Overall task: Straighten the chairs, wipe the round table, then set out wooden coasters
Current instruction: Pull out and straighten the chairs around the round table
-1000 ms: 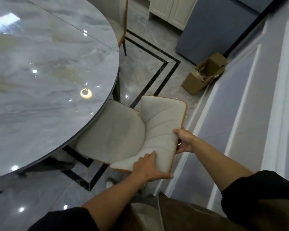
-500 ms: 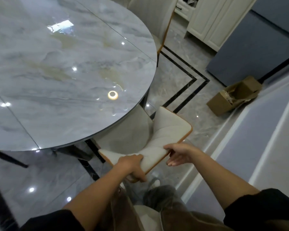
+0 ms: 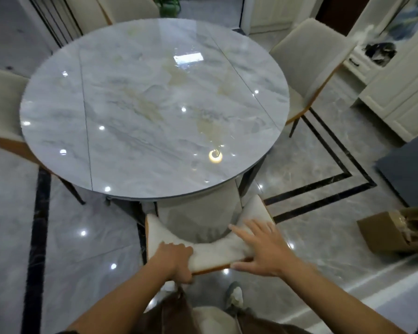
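Observation:
The round grey marble table (image 3: 155,104) fills the middle of the view, with yellowish smears (image 3: 210,128) on its glossy top. At its near edge a cream chair (image 3: 212,254) with an orange rim stands tucked in, its seat (image 3: 198,213) mostly under the tabletop. My left hand (image 3: 176,259) grips the top of the curved backrest, fingers curled over the edge. My right hand (image 3: 258,247) lies on the backrest's right side with fingers straight and spread. No cloth or coasters are in view.
Matching chairs stand at the right (image 3: 309,66), the left (image 3: 0,104) and the far side (image 3: 130,8) of the table. An open cardboard box (image 3: 384,232) lies on the floor at right. A cream cabinet (image 3: 401,92) and a dark panel (image 3: 408,165) are beyond it.
The chair has slid in under the table and now faces it squarely. My right hand has gone from holding the backrest's edge to lying flat on it. The view has swung over the whole table.

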